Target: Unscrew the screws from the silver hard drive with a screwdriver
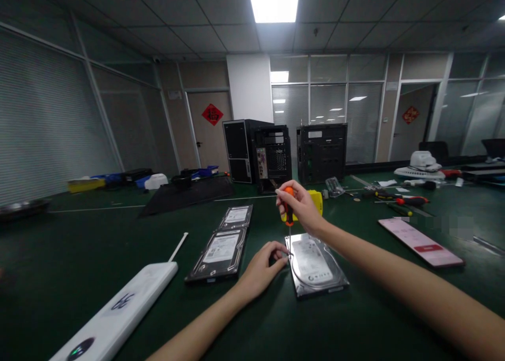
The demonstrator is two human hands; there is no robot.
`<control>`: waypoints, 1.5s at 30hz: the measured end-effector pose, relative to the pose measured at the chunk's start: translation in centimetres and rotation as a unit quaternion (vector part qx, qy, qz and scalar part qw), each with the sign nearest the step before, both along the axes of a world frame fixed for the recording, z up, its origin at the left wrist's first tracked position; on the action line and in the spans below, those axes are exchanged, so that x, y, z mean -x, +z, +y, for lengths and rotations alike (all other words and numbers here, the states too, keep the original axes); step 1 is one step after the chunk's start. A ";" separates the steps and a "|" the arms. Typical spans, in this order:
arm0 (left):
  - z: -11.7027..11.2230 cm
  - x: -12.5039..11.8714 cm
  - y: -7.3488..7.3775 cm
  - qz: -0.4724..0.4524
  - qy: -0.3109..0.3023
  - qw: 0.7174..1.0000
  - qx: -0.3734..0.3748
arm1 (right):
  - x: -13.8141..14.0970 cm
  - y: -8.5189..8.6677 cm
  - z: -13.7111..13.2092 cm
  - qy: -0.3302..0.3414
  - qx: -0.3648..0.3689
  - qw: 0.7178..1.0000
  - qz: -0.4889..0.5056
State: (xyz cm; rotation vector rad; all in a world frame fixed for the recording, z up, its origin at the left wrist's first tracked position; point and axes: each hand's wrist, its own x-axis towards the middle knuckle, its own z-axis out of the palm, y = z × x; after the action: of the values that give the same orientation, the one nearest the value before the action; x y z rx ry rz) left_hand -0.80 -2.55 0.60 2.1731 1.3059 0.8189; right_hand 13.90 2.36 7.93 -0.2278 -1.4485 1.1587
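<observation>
The right hand (pixel 300 203) pinches the screwdriver (pixel 289 219), which stands upright with its tip at the left edge of one hard drive (pixel 315 266) on the bench (pixel 177 303). The left hand (pixel 262 269) has bent fingers near this tip; whether they pinch something, I cannot tell. The work seems in progress: this drive keeps its top cover, and two other drives (pixel 221 248) (pixel 236 214) lie apart, touched by neither hand

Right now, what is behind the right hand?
A yellow object shows behind the right hand; the hand covers part of it, so its full shape can't be seen.
</observation>
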 end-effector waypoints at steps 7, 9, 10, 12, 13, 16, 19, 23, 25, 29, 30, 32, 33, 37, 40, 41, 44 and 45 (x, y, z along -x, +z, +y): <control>-0.1 0.1 0.2 0.002 -0.010 1.000 0.008 | 0.1 0.0 -0.1 0.040 0.013 0.999 0.002; -0.1 0.2 0.2 0.003 -0.009 1.000 0.011 | 0.0 -0.1 0.0 0.051 0.014 0.999 -0.001; -0.1 0.2 0.2 0.003 -0.007 1.000 0.011 | -0.1 -0.1 0.1 0.050 0.012 0.999 -0.005; -0.1 0.2 0.1 0.004 -0.004 1.000 0.009 | -0.2 -0.1 0.3 0.042 0.007 0.999 -0.007; 0.0 0.2 0.1 0.003 -0.005 1.000 0.008 | -0.2 0.0 0.4 0.039 0.005 0.999 -0.006; 0.2 0.3 0.0 0.002 -0.015 1.000 0.005 | -0.3 0.0 0.4 0.040 0.005 0.999 0.002; 0.4 0.3 0.0 0.004 -0.019 1.000 0.001 | -0.4 0.0 0.3 0.026 0.003 1.000 -0.001; 0.5 0.3 0.0 0.007 -0.015 1.000 0.003 | -0.6 -0.1 0.1 -0.019 -0.001 1.000 -0.013; 0.5 0.3 0.1 0.007 -0.017 1.000 0.003 | -0.7 0.0 0.1 -0.006 0.012 1.000 -0.008; 0.3 0.3 0.0 0.001 -0.016 1.000 0.002 | -0.8 0.1 0.3 0.054 0.030 0.998 -0.009; 0.3 0.3 0.0 0.000 -0.016 1.000 0.002 | -0.8 0.2 0.4 0.059 0.028 0.998 -0.012; 0.3 0.3 -0.1 -0.003 -0.015 1.000 0.001 | -0.8 0.2 0.7 0.057 0.018 0.998 -0.014; 0.3 0.2 -0.1 -0.004 -0.014 1.000 0.001 | -0.8 0.2 0.8 0.052 0.014 0.998 -0.013; 0.3 0.2 -0.2 -0.003 -0.008 1.000 0.001 | -0.7 0.3 0.7 0.037 0.003 0.999 -0.014; 0.4 0.2 -0.2 -0.004 -0.010 1.000 0.001 | -0.7 0.3 0.3 0.030 -0.003 0.999 -0.020; 0.4 0.2 -0.2 -0.004 -0.011 1.000 0.001 | -0.6 0.3 0.2 0.025 -0.004 0.999 -0.023; 0.3 0.2 -0.2 -0.005 -0.011 1.000 0.003 | -0.5 0.2 0.0 0.000 -0.010 1.000 -0.028; 0.3 0.2 -0.2 -0.006 -0.011 1.000 0.004 | -0.5 0.2 0.0 -0.004 -0.010 1.000 -0.026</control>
State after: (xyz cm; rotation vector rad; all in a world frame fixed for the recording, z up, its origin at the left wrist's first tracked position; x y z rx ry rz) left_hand -0.98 -2.24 0.38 2.1695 1.2743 0.8169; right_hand 14.38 2.38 8.13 -0.2511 -1.5035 1.1381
